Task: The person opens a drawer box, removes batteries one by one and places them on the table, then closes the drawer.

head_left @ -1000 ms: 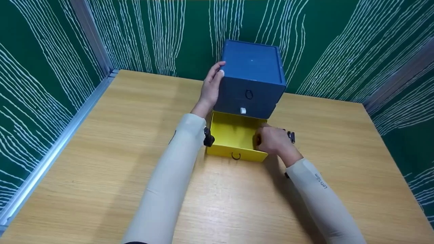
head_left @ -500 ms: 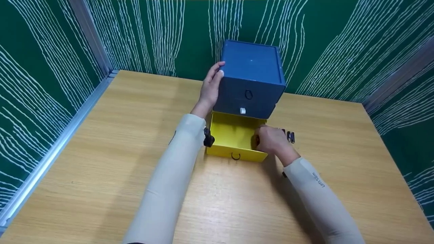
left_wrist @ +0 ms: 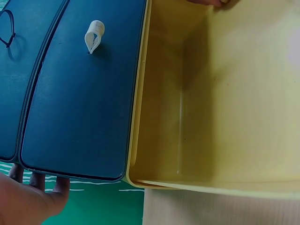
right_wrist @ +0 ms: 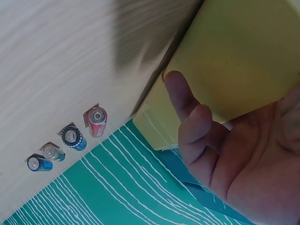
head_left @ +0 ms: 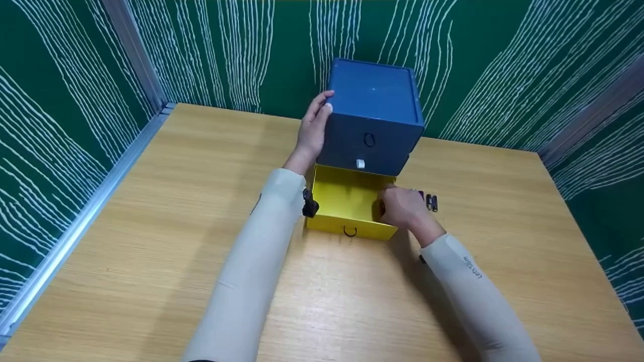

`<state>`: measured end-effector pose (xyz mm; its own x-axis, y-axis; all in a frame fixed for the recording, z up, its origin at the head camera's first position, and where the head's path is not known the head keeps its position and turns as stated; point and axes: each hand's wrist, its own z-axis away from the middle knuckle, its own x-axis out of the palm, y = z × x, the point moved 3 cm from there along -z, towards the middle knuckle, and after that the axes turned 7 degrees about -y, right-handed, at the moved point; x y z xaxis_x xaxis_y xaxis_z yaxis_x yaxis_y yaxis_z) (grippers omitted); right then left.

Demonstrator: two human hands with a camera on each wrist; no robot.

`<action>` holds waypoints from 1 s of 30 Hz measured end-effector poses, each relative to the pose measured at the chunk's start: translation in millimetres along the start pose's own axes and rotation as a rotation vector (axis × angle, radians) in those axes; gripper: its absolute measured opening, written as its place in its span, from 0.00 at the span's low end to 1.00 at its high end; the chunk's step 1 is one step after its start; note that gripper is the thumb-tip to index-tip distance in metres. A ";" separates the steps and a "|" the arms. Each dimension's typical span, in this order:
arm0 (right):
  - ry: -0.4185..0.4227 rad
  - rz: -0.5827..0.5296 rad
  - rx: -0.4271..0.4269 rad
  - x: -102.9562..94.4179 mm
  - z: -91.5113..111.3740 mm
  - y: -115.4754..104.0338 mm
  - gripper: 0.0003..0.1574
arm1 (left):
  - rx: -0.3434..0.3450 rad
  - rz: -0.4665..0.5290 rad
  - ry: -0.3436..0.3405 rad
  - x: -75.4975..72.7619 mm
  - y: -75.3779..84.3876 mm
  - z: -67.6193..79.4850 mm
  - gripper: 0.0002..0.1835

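Note:
A blue drawer cabinet stands at the back of the table, its lowest drawer, a yellow one, pulled out. My left hand rests against the cabinet's left side near the top front edge; in the left wrist view its fingers lie along that side. My right hand grips the drawer's right wall. In the right wrist view, a finger and the thumb show on the outer face of the yellow wall. The left wrist view catches only fingertips over that wall's inner side.
Several batteries stand in a row right of the drawer, among them a red one and a blue one. A white loop pull sticks out from the middle drawer. Green walls with white lines enclose the wooden table.
My right hand and forearm have shifted very slightly left, keeping hold of the drawer wall. The left hand, cabinet and drawer look unmoved.

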<state>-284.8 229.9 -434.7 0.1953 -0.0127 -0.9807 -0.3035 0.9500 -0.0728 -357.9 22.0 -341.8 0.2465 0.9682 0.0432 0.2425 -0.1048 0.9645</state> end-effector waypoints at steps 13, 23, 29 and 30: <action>-0.003 0.037 -0.015 -0.4 0.8 -2.8 0.08 | -0.003 -0.013 0.004 0.0 -1.1 -0.8 0.19; -0.003 0.039 -0.006 0.5 0.1 -3.6 0.08 | 0.011 -0.012 -0.003 -0.2 -0.9 -1.5 0.19; 0.006 -0.001 -0.003 1.6 -1.1 -2.8 0.08 | 0.020 -0.014 -0.006 -0.3 -1.0 -1.1 0.19; 0.007 -0.009 -0.005 1.9 -1.3 -2.7 0.08 | 0.016 -0.014 -0.005 -0.4 -1.2 -1.1 0.19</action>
<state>-284.8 226.9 -436.5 0.1912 -0.0232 -0.9813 -0.3069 0.9482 -0.0822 -359.3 22.0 -342.7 0.2477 0.9684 0.0288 0.2607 -0.0953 0.9607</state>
